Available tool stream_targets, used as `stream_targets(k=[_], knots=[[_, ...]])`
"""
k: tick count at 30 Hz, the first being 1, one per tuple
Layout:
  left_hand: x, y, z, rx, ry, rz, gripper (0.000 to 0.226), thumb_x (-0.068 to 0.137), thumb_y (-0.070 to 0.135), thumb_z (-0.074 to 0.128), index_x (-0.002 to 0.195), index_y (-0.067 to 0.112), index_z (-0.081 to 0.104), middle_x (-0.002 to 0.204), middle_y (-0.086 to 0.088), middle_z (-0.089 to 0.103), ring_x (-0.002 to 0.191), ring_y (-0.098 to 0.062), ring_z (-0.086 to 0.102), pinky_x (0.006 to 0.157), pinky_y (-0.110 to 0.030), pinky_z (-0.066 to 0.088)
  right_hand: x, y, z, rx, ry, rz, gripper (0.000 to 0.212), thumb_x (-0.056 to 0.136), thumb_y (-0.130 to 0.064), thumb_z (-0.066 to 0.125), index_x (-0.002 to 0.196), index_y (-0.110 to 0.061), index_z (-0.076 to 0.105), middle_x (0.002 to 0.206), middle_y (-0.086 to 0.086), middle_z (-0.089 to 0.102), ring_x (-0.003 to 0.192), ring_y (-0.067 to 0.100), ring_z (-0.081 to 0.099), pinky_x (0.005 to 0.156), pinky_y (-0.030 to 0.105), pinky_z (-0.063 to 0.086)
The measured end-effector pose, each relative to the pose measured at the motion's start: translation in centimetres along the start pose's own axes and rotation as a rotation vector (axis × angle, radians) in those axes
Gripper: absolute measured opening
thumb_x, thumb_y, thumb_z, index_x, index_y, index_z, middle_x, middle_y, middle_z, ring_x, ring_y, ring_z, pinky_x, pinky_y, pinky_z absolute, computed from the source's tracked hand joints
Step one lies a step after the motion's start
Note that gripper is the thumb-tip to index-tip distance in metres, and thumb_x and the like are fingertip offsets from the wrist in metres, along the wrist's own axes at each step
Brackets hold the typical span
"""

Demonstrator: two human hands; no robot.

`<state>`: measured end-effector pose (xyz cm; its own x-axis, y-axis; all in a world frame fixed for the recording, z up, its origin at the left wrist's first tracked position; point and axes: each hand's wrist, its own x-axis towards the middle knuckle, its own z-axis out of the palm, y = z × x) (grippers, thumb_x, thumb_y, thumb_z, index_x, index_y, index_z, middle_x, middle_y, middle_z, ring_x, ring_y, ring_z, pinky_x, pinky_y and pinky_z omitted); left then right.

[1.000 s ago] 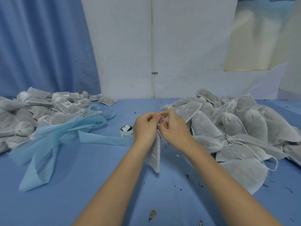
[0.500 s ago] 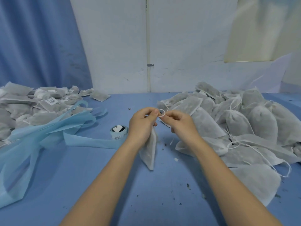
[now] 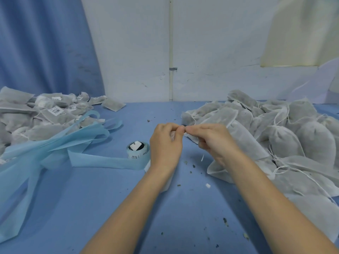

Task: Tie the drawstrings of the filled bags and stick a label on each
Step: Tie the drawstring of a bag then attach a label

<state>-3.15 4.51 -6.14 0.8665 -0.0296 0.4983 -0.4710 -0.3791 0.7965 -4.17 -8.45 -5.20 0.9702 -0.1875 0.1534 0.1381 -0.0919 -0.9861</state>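
Over the middle of the blue table, my left hand (image 3: 166,145) grips the neck of a small white filled bag (image 3: 166,182). Most of the bag hangs hidden behind that hand and wrist. My right hand (image 3: 211,142) pinches the bag's white drawstring right beside the left thumb, fingertips nearly touching. A loose end of the drawstring (image 3: 202,158) dangles under the right hand. The roll of labels (image 3: 137,150) stands on the table just left of my left hand.
A heap of untied filled bags (image 3: 275,136) with loose strings fills the right side. Tied, labelled bags (image 3: 42,114) are piled at the far left. Light blue backing strip (image 3: 55,149) sprawls across the left. Dark crumbs dot the table (image 3: 183,226). A wall stands behind.
The small string loop seen between my fingertips half a second ago has closed up; my hands have drawn together and pinch tightly. The view has shifted slightly.
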Motion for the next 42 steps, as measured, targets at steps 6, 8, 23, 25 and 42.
stream_targets(k=[6,8,23,25,42], knots=[[0.4,0.1,0.3,-0.141,-0.07,-0.198,0.016,0.097,0.029,0.047,0.091,0.017,0.057,0.105,-0.005,0.061,0.092,-0.011,0.059,0.08,-0.021,0.04,0.9,-0.4,0.8,0.311,-0.023,0.227,0.01,0.083,-0.009,0.065,0.074,-0.006,0.064,0.052,-0.006,0.031,0.039,0.005,0.02,0.033,0.015,0.02],[0.4,0.0,0.5,-0.222,-0.082,-0.234,0.018,0.097,0.029,0.049,0.09,0.014,0.058,0.096,-0.004,0.063,0.069,0.008,0.056,0.063,-0.01,0.037,0.8,-0.3,1.0,0.458,-0.093,0.303,0.012,0.085,-0.01,0.06,0.075,-0.01,0.055,0.053,-0.006,0.028,0.038,0.004,0.017,0.031,0.015,0.017],[-0.5,0.6,0.3,0.071,0.248,0.247,0.017,0.077,0.018,0.061,0.086,0.014,0.075,0.091,0.003,0.072,0.092,-0.019,0.061,0.08,-0.01,0.034,0.5,-0.2,0.8,0.617,-0.227,0.348,0.02,0.091,-0.014,0.054,0.073,-0.01,0.062,0.056,-0.006,0.03,0.041,0.002,0.018,0.033,0.012,0.018],[-0.1,0.4,0.1,0.107,0.27,0.289,0.009,0.078,0.017,0.07,0.085,0.014,0.076,0.093,0.002,0.072,0.094,-0.021,0.061,0.082,-0.009,0.034,0.7,-0.2,0.7,0.621,-0.176,0.327,0.03,0.091,-0.012,0.056,0.062,-0.01,0.065,0.055,-0.006,0.03,0.039,0.002,0.019,0.031,0.013,0.02],[1.1,1.4,-0.7,-0.107,0.002,-0.155,0.019,0.09,0.037,0.057,0.073,0.045,0.057,0.096,0.015,0.045,0.109,-0.009,0.034,0.105,-0.036,0.03,-0.1,-0.6,3.7,0.186,0.007,-0.161,0.015,0.099,-0.024,0.049,0.09,-0.014,0.056,0.074,-0.001,0.068,0.074,0.014,0.065,0.075,0.037,0.054]])
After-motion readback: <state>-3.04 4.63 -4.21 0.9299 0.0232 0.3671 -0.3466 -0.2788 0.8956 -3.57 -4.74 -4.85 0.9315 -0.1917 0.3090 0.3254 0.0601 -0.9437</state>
